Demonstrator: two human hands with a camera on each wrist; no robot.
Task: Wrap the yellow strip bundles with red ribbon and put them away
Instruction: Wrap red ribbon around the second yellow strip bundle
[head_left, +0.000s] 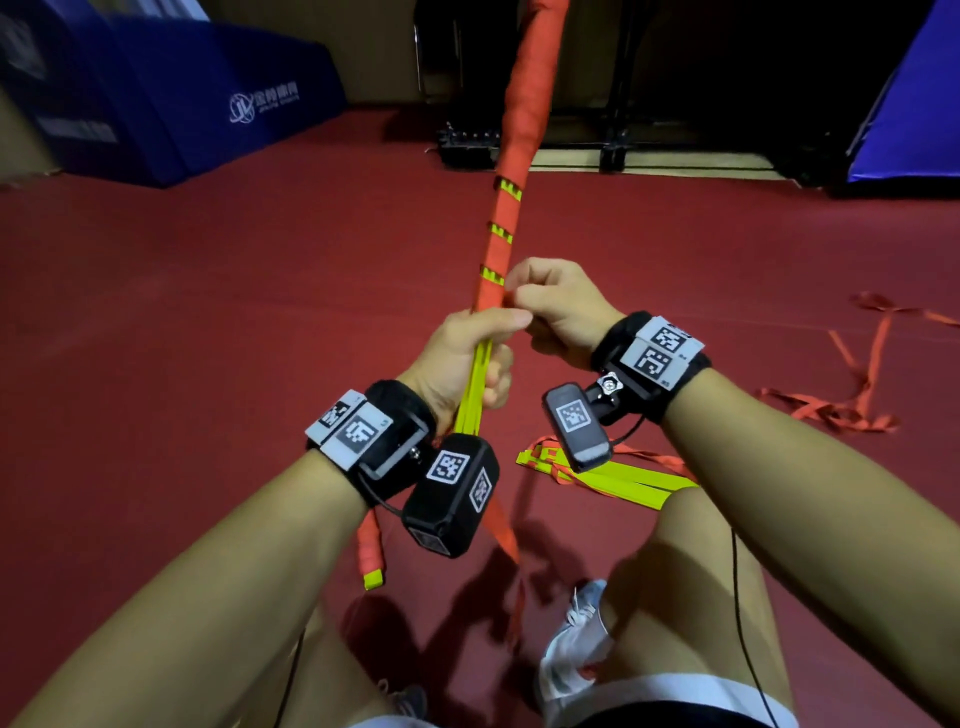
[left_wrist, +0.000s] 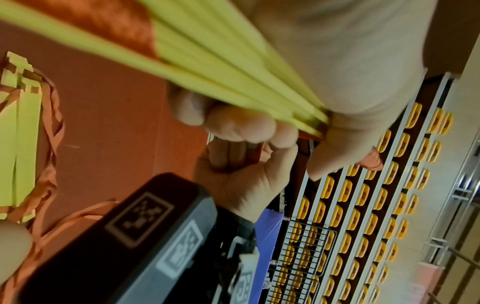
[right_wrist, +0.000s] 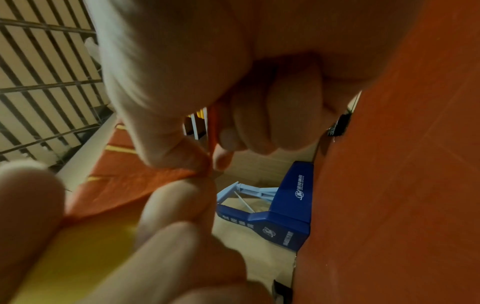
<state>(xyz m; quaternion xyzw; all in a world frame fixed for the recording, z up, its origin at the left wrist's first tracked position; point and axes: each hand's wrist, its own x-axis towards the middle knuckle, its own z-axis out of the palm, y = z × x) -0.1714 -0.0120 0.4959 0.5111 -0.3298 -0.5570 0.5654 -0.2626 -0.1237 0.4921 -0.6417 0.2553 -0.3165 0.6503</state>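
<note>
Red sports flooring (head_left: 208, 322) filled the room, with a blue padded base (head_left: 171, 98) at far left. Rows of yellow seats (left_wrist: 363, 205) showed in the left wrist view. Person held the yellow strip bundle (head_left: 474, 395) up off the floor, slanting up and away from both hands. Red ribbon (head_left: 527, 98) covered the upper length solidly. Lower down it spiralled with three yellow gaps to just above the hands.

Left hand (head_left: 462, 358) was a closed fist round the bare yellow strips right below the last turn, thumb laid over the top. Its fingers (left_wrist: 233, 123) curled under the strips. Right hand (head_left: 556, 306) sat touching the left, thumb and forefinger pinched on the ribbon at the bundle's edge. Its other fingers (right_wrist: 272, 115) were folded into the palm.

Near end of the bundle hung below the left wrist, wrapped red with a yellow tip showing. A tail of ribbon dropped from under that wrist toward the floor. Second yellow bundle (head_left: 613, 475) lay flat on the floor near the right knee, with a red strand tangled on it. Loose ribbon (head_left: 852, 400) lay heaped well apart to the right. White shoe (head_left: 576, 649) was planted below the hands. Black cameras (head_left: 452, 493) were strapped on both wrists.
</note>
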